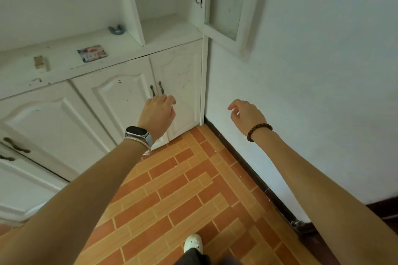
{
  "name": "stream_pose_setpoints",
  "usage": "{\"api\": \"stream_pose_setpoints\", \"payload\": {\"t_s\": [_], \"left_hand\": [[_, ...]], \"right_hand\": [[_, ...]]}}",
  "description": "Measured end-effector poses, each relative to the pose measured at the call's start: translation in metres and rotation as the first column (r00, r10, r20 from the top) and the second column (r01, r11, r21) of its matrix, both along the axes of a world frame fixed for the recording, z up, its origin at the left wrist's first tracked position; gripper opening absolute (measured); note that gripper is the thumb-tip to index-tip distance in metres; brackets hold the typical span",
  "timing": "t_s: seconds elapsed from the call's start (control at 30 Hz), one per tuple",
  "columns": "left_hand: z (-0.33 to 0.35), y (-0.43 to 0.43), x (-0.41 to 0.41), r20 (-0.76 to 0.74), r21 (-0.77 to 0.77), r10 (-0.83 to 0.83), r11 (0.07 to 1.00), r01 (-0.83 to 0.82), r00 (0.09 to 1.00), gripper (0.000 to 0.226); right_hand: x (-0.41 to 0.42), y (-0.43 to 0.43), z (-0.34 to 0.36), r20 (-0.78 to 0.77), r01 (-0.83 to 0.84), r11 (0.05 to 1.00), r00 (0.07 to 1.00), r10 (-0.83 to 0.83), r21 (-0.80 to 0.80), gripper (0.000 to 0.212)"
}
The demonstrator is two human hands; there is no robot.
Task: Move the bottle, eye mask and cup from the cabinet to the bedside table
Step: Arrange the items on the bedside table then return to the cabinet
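Centrally, the left hand (158,112) reaches to the lower ends of the paired door handles (161,88) of the white cabinet (120,97); its fingers curl behind the hand, so a grip cannot be confirmed. The right hand (247,114) hovers near the wall (301,92), loosely curled and holding nothing. A small blue object (116,29), too indistinct to identify, lies on the cabinet's counter (64,49).

A white cabinet (64,114) with arched panel doors and dark metal handles (161,88) fills the left, its ledge (64,60) scuffed and chipped. Above it stand open shelves (168,28), with a glass-paned door (226,2) swung out to the right. A plain white wall (323,71) meets a dark skirting board (241,159) along a floor (183,189) of orange and tan brick-pattern tiles, in soft, even light.
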State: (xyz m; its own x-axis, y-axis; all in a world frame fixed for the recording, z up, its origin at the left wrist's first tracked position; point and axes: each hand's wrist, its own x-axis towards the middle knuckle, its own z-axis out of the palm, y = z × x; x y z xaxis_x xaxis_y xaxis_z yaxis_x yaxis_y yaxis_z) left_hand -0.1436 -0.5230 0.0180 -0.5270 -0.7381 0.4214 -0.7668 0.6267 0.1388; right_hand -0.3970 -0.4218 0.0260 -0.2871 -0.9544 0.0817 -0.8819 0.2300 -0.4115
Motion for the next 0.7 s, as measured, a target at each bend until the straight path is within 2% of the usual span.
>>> {"api": "stream_pose_setpoints", "payload": {"t_s": [0.27,0.43,0.7], "left_hand": [[0.002,-0.059,-0.042,-0.006,0.015,-0.036,0.999,0.036,0.999,0.02],[0.0,-0.094,-0.069,-0.005,0.033,0.001,0.999,0.0,1.0,0.019],[0.024,-0.167,-0.125,-0.023,0.005,0.075,0.997,-0.075,0.997,0.021]], "right_hand": [[-0.032,-0.052,-0.01,0.034,0.033,0.999,0.999,-0.033,0.02,0.022],[-0.063,-0.098,-0.011,0.045,0.009,0.999,0.999,-0.011,0.04,0.022],[-0.126,-0.196,0.021,0.072,-0.075,0.996,0.994,0.079,-0.057,0.021]]}}
